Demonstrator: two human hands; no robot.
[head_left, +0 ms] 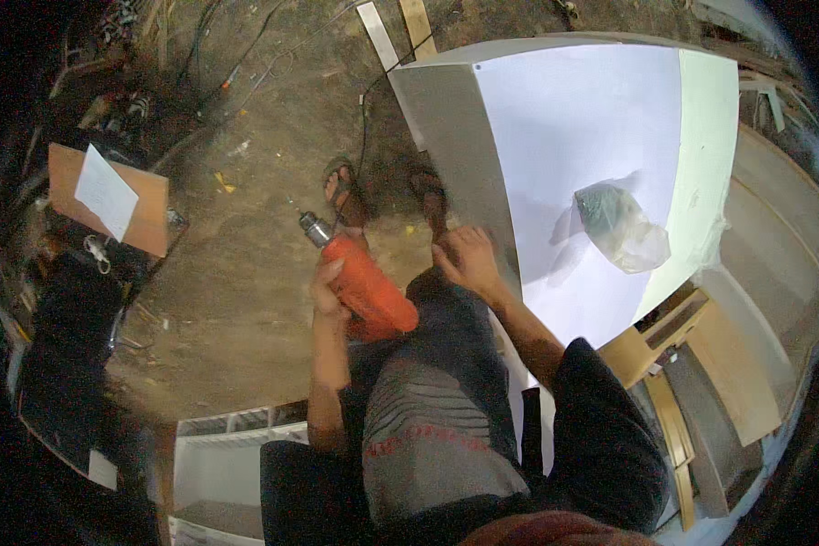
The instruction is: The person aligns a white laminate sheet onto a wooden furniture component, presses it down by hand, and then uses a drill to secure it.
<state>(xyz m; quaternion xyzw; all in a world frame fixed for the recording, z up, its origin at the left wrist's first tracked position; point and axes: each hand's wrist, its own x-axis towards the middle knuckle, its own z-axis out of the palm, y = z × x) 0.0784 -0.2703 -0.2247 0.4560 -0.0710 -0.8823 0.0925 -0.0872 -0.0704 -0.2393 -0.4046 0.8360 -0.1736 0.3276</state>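
Observation:
My left hand (329, 289) grips an orange power drill (366, 284) in front of my lap. The drill's silver and black chuck (316, 229) points up and to the left, with a thin bit at its tip. Beside the white panelled box, my right hand (471, 258) rests by my knee with its fingers loosely stretched out and nothing in them. A crumpled clear plastic bag (621, 227) with something greenish inside lies on the white top of that box (573, 118).
Left stands a dark object topped by a brown board (64, 187) and a white paper sheet (106, 193). Cables (364, 118) run over the dirty floor (218, 318). Wooden pieces (728, 373) are stacked at right. A white shelf-like unit (232, 464) sits at lower left.

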